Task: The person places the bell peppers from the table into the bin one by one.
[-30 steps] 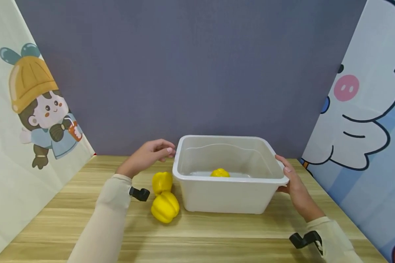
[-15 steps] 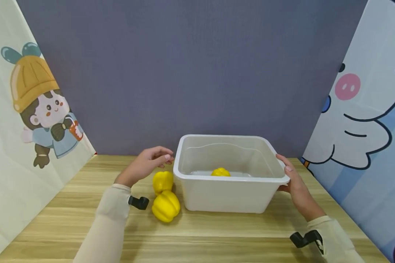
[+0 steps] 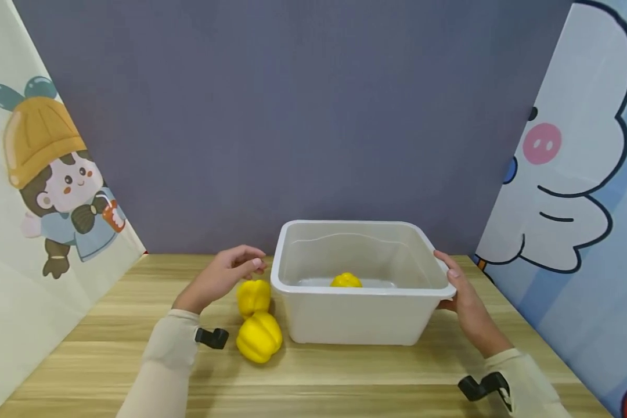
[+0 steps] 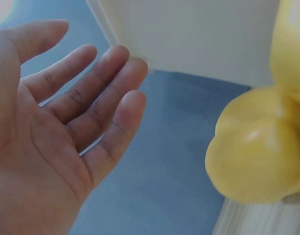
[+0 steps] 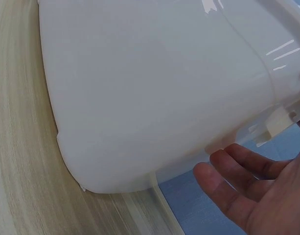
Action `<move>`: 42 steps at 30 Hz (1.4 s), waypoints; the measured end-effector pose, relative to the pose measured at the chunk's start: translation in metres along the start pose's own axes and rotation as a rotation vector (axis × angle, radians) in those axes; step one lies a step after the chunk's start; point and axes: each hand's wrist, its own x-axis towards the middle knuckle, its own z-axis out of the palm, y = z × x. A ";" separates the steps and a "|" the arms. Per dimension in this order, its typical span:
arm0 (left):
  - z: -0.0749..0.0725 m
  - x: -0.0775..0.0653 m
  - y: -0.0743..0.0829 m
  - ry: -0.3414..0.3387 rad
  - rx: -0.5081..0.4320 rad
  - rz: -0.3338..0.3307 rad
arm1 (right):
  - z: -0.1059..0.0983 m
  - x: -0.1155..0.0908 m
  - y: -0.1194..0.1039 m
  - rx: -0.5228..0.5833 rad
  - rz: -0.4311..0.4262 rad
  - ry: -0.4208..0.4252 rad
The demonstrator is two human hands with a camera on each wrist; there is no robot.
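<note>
A white plastic storage bin [image 3: 352, 316] stands on the wooden table, one yellow bell pepper [image 3: 346, 280] on its floor. My right hand [image 3: 467, 305] grips the bin's right end, thumb over the rim; in the right wrist view the fingers [image 5: 228, 169] lie against the outer wall under the rim. Left of the bin sit two more yellow bell peppers, a farther one [image 3: 253, 297] and a nearer one [image 3: 259, 338], touching each other. My left hand [image 3: 222, 276] hovers just beyond and left of the farther pepper, its fingers [image 4: 123, 117] relaxed and nothing held.
A dark grey panel [image 3: 251, 128] rises behind the table [image 3: 313, 383], close behind the bin. Printed cloth walls with cartoon figures flank both sides: a child in a yellow hat [image 3: 57, 168] on the left, a white character [image 3: 559, 174] on the right.
My left hand has drawn slightly left and down, away from the bin's left rim. The head view has shifted a little; my right hand stays at the bin's right end.
</note>
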 end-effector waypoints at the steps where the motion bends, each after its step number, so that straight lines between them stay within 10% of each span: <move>1: 0.000 0.000 -0.001 -0.002 0.005 0.000 | -0.001 0.000 0.000 -0.006 -0.003 0.000; 42: -0.015 -0.011 -0.028 -0.041 0.277 -0.092 | 0.000 0.001 0.000 -0.003 0.009 0.007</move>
